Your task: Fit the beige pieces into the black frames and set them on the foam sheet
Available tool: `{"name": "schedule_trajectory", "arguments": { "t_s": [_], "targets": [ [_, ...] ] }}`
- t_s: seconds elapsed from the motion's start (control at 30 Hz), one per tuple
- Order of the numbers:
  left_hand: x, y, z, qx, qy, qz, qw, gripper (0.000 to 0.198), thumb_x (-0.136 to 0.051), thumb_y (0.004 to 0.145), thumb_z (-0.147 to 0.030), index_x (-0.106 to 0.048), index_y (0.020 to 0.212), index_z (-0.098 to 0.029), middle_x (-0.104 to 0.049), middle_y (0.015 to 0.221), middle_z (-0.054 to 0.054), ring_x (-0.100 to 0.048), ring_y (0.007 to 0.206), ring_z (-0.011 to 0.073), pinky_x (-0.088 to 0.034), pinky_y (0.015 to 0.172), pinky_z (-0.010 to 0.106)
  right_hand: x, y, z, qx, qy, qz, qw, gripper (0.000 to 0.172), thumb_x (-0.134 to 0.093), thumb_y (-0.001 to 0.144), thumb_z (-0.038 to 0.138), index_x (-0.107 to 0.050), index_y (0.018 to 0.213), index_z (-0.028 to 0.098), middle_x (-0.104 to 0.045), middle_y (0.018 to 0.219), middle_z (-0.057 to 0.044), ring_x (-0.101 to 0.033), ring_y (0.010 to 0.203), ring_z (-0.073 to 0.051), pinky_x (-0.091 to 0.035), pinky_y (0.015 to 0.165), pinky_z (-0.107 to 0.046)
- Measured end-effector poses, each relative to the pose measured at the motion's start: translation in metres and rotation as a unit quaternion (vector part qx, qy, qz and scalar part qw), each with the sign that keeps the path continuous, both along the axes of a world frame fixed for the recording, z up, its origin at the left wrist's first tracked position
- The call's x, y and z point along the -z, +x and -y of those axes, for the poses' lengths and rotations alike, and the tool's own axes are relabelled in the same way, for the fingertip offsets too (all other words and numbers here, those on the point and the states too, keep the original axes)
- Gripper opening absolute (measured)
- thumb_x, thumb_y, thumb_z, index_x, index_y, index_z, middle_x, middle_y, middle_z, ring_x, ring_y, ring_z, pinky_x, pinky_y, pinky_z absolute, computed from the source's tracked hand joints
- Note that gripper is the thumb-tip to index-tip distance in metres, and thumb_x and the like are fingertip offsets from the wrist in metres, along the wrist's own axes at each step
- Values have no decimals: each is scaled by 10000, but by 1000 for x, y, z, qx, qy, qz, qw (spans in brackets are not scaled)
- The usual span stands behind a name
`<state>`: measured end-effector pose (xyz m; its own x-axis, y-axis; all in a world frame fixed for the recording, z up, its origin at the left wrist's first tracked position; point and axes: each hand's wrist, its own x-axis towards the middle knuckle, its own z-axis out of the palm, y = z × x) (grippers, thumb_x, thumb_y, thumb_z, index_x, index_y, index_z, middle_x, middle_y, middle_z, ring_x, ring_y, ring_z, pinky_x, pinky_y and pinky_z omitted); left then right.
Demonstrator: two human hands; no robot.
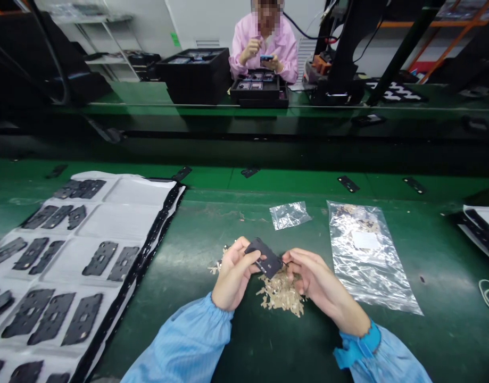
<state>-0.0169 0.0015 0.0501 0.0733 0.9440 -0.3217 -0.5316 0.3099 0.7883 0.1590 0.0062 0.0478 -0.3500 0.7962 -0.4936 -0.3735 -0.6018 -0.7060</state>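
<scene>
While both hands are up close, the small black plate sits between them, just over a pile of tan bits. The left hand pinches its left edge. The right hand is curled at its right corner; grip unclear. Bare green table lies ahead, with a white tray left and a clear bag right.

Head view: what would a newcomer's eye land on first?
Centre front, the left hand holds a black plate, the right hand at its edge, above a heap of tan scraps. Left, a white tray carries rows of similar plates; opposite sits a person in pink.
</scene>
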Motion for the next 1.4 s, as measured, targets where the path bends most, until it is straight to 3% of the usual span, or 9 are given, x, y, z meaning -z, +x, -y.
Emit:
{"name": "schedule_trajectory", "arguments": {
  "t_s": [0.1, 0.27, 0.57, 1.03, 1.4],
  "targets": [
    [0, 0, 0, -34, 8, -2, 999, 262, -665, 733, -184, -406, 692, -185, -594, 697, -34, -625, 725, 113, -512, 660, 217, 0, -1, 2, 20, 42, 16, 999, 169, -682, 765, 333, -647, 810, 174, -624, 784, -18, -548, 584, -99, -442, 398, -154],
    [0, 4, 3, -35, 11, -48, 998, 277, -675, 724, -207, -402, 680, -186, -609, 735, -21, -632, 766, 135, -490, 682, 227, 1, -10, 8, 78, 101, 49, 991, 182, -700, 755, 348, -642, 817, 187, -638, 750, -19, -586, 676, -137, -527, 536, -217],
    [5, 9, 9, -13, 92, -124, 988, 249, -643, 782, -171, -416, 678, -180, -646, 891, 27, -586, 840, 132, -447, 765, 237, 10, -18, 15, 154, 158, 141, 965, 180, -683, 777, 346, -621, 850, 194, -607, 627, 3, -593, 584, -147, -560, 508, -267],
    [6, 9, 13, 11, 213, -207, 955, 236, -565, 833, -121, -396, 682, -186, -637, 920, 39, -598, 851, 134, -468, 722, 235, 13, -19, 14, 138, 203, 171, 954, 175, -610, 830, 360, -588, 829, 187, -547, 645, 10, -552, 600, -131, -550, 475, -229],
    [13, 15, 19, -18, 235, -246, 940, 223, -543, 843, -99, -395, 704, -191, -644, 956, 49, -611, 902, 147, -477, 745, 250, 11, -19, 12, 149, 144, 107, 972, 178, -645, 802, 340, -596, 771, 172, -534, 651, 12, -511, 595, -108, -505, 471, -193]
  ]
}}
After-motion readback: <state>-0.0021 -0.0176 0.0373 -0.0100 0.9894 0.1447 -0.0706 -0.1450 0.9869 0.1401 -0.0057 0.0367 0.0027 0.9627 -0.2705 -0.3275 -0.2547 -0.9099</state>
